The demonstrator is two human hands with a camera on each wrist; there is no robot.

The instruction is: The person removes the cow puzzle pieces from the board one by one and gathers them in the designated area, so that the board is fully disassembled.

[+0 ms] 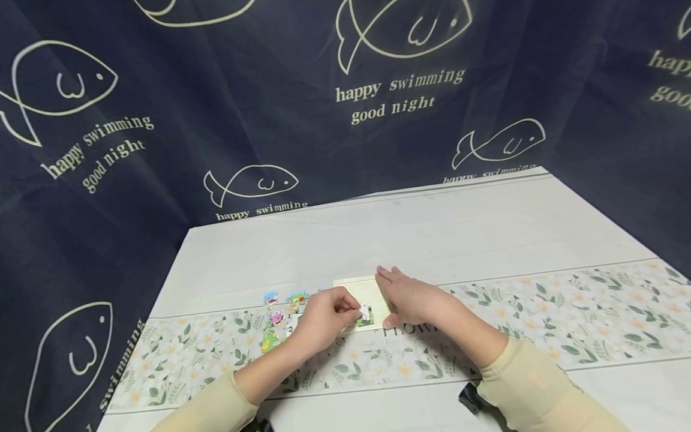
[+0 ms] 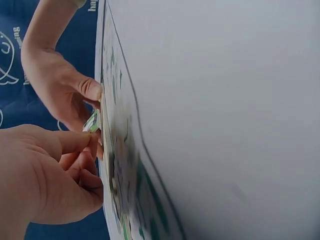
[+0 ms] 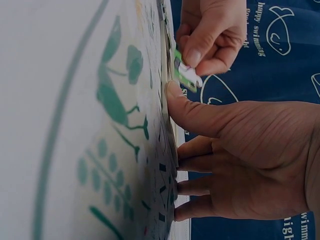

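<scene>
My left hand (image 1: 324, 315) pinches a small jigsaw puzzle piece (image 1: 366, 317) between thumb and index finger. The piece, green with a white and black picture, is tilted close over a pale yellow puzzle board (image 1: 353, 291). In the right wrist view the puzzle piece (image 3: 187, 76) has a white knob sticking out past the fingertips. My right hand (image 1: 415, 300) rests at the board's right end, thumb (image 3: 175, 90) at the near edge and the other fingers stretched toward the far side. Part of the board is hidden under both hands.
Several loose, colourful puzzle pieces (image 1: 275, 318) lie left of the board, partly behind the left hand. A floral-printed band (image 1: 486, 312) crosses the white table (image 1: 378, 228). A dark blue curtain (image 1: 302, 120) with fish drawings hangs behind.
</scene>
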